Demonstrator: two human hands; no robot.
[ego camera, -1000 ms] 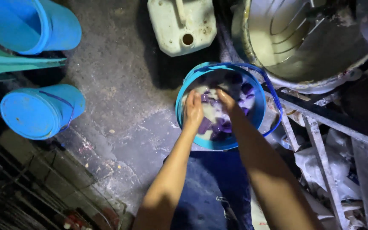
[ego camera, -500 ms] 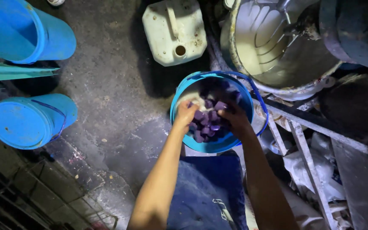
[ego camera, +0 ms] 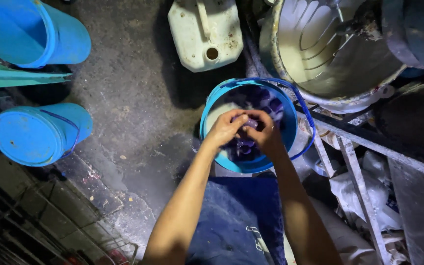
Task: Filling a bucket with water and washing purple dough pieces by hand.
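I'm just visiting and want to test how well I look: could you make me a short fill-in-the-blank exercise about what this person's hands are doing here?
1. Both hands, the left hand and the right hand, meet over a bucket whose colour is ____.
2. The pieces in the bucket are ____ in colour.
3. The pale jug lies on the floor with its round opening ____.
4. At far left, the lower blue drum lies on its ____.

Missing words: blue; purple; uncapped; side

Both hands, left hand [ego camera: 227, 128] and right hand [ego camera: 263, 133], met over the blue bucket [ego camera: 212, 128], gripping a purple piece [ego camera: 251, 123]. A cream jerrycan [ego camera: 204, 32] lay on the floor just beyond.
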